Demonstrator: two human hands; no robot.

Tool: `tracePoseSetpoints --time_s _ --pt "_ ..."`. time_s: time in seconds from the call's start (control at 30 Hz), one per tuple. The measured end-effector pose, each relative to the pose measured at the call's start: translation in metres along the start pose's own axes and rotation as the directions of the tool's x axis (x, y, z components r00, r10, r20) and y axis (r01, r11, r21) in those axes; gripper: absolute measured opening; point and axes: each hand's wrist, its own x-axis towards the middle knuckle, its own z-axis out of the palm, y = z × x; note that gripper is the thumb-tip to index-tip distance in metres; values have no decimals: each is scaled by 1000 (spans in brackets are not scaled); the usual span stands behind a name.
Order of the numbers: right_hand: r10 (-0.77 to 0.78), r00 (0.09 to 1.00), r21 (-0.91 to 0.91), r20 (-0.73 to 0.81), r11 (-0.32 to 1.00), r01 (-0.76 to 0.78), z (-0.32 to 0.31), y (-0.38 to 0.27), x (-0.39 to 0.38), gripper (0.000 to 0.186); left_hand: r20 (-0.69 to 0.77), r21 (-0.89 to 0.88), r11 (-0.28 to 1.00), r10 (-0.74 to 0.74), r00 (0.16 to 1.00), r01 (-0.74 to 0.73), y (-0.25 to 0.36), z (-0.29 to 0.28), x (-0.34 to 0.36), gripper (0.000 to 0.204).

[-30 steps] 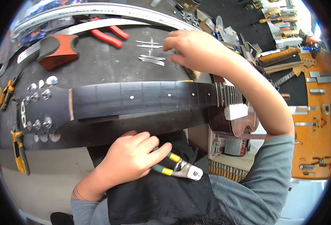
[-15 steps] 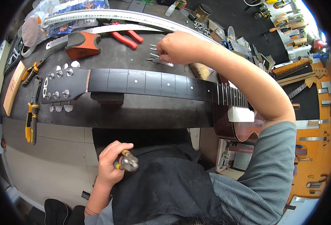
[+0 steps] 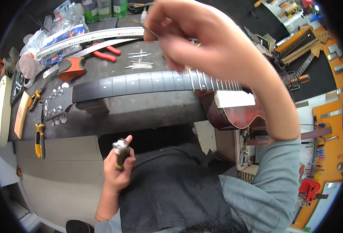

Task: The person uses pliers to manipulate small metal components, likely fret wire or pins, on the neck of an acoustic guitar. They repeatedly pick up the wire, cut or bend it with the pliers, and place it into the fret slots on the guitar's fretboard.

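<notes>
My right hand (image 3: 210,46) is raised close to the camera, over the far side of the guitar neck. Its thumb and fingers pinch a thin strip that looks like fret wire (image 3: 151,32), partly blurred. Low in front of the apron, my left hand (image 3: 116,173) grips a pair of pliers (image 3: 121,145) with yellow-and-black handles, metal head upward. Across the bench lies the guitar's dark fretboard (image 3: 140,82); metal frets (image 3: 198,80) sit in its body end, while bare slots show toward the headstock (image 3: 58,104). Several loose fret wires (image 3: 141,65) lie beyond the neck.
A block (image 3: 93,106) supports the neck. White paper (image 3: 233,99) lies on the red guitar body (image 3: 237,114). Red-handled pliers (image 3: 104,56), a long ruler (image 3: 89,38) and an orange-and-black block (image 3: 72,69) lie behind. Yellow-handled cutters (image 3: 40,139) overhang the bench's left front edge.
My right hand has risen from the loose fret wires toward the camera, holding a thin strip. The pliers in my left hand have turned head-up. The whole view has shifted.
</notes>
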Motion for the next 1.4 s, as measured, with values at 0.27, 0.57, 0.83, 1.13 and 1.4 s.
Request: tracePoseSetpoints --time_s 0.27,0.57,0.83,1.13,1.4 --pt "196 979 531 48 825 -191 99 -9 -167 16 95 -238 964 -97 991 117 7 35 22 57" --pt "246 943 626 -225 778 -54 175 22 -171 13 140 -151 915 -354 925 374 36 53 14 66" --pt "419 896 835 -144 537 -117 190 37 -174 14 178 264 939 -274 945 222 34 53 18 91" --pt "370 906 822 -205 568 -46 199 42 -161 15 134 419 866 -355 925 272 50 48 19 91" --pt "348 899 751 -267 659 -33 205 49 -162 14 140 437 868 -325 935 236 42 46 20 102"
